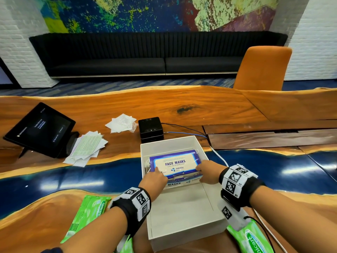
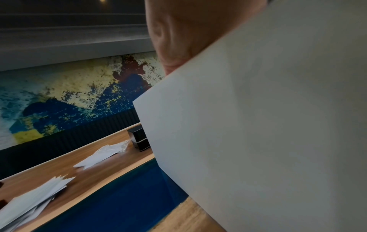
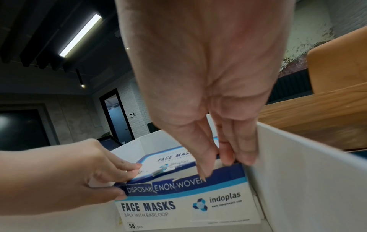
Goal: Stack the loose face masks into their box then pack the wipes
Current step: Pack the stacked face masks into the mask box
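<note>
Wood-and-resin table (image 1: pixel 200 106): face mask box (image 3: pixel 184 204) sitting inside white carton (image 1: pixel 182 216). Left hand (image 1: pixel 155 179) and right hand (image 1: pixel 207 172) are both pinching its top flap; rough tucking risks tearing it.

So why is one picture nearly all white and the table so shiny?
Left wrist view: the white box wall sits right against the lens, dim and soft. Head view: ceiling lights glare off the glossy blue table, whose edges bend. Right wrist view: sharp face mask box.
</note>
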`<state>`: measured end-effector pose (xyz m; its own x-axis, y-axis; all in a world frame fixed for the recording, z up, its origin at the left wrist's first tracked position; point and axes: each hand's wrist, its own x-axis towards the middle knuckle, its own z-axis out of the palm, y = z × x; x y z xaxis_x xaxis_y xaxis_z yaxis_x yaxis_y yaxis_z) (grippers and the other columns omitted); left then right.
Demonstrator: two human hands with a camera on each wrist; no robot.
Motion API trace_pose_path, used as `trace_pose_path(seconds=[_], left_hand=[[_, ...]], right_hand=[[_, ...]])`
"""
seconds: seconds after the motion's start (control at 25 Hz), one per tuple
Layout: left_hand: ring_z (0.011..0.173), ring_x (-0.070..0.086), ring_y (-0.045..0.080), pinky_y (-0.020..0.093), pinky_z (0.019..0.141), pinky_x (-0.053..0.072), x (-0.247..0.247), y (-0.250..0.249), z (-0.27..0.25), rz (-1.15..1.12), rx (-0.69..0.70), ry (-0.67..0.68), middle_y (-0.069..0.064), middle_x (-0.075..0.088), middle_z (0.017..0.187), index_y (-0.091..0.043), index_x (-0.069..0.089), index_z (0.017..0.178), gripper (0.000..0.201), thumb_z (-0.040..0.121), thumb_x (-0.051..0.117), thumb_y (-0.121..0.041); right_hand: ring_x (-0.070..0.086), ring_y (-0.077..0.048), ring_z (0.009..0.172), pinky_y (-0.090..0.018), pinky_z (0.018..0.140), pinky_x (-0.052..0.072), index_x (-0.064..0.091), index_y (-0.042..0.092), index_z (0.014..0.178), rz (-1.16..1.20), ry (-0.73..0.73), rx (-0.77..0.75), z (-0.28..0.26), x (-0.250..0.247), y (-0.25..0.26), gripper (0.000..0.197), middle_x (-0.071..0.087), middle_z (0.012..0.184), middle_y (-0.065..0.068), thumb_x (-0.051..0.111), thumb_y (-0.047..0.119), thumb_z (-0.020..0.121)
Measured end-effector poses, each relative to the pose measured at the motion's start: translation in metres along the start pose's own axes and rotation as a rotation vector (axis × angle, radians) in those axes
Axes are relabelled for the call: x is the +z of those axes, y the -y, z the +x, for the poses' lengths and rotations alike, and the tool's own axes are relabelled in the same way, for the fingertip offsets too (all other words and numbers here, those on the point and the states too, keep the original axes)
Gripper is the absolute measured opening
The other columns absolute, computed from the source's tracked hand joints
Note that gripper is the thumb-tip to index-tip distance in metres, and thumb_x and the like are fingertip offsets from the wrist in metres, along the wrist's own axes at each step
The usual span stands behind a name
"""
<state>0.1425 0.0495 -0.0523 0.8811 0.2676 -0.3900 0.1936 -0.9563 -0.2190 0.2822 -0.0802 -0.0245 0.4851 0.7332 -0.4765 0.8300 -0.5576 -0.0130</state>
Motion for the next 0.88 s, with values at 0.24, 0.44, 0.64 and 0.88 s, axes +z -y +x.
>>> trace_pose_path(seconds=[0.24, 0.44, 0.64, 0.88], left_hand=[[0.127, 0.040, 0.040, 0.045, 0.100, 0.044, 0.005, 0.000, 0.000, 0.026, -0.016, -0.008, 0.026, 0.022, 0.150, -0.004, 0.030, 0.142, 0.047, 0.099, 0.043, -0.012], [0.131, 0.030, 0.048, 0.049, 0.099, 0.041, 0.011, 0.002, 0.002, 0.048, -0.031, -0.025, 0.029, 0.012, 0.151, -0.016, 0.007, 0.150, 0.060, 0.099, 0.037, -0.007], [0.137, 0.016, 0.050, 0.052, 0.106, 0.032, 0.012, 0.004, 0.006, 0.094, -0.083, -0.018, 0.027, 0.006, 0.154, -0.015, 0.007, 0.150, 0.061, 0.099, 0.039, -0.008], [0.141, 0.008, 0.048, 0.049, 0.112, 0.025, 0.014, 0.004, 0.009, 0.004, -0.115, 0.015, 0.025, 0.005, 0.155, -0.016, 0.000, 0.151, 0.062, 0.101, 0.036, -0.017]], right_hand=[[0.045, -0.025, 0.127, -0.032, 0.105, 0.040, 0.036, 0.005, 0.141, -0.081, 0.062, -0.013, -0.002, -0.002, 0.002, 0.045, 0.045, 0.139, -0.014, 0.044, 0.018, 0.098], [0.043, -0.026, 0.127, -0.032, 0.103, 0.040, 0.033, 0.003, 0.142, -0.157, 0.122, 0.010, -0.007, -0.002, 0.008, 0.044, 0.041, 0.139, -0.017, 0.038, 0.012, 0.099], [0.038, -0.029, 0.130, -0.039, 0.106, 0.040, 0.013, 0.010, 0.150, -0.178, 0.165, 0.024, -0.008, 0.007, 0.014, 0.060, 0.018, 0.149, -0.014, 0.039, 0.010, 0.097], [0.033, -0.026, 0.136, -0.037, 0.108, 0.039, 0.019, 0.012, 0.148, 0.006, 0.036, -0.008, -0.004, 0.002, 0.012, 0.060, 0.021, 0.150, -0.009, 0.048, 0.015, 0.096]])
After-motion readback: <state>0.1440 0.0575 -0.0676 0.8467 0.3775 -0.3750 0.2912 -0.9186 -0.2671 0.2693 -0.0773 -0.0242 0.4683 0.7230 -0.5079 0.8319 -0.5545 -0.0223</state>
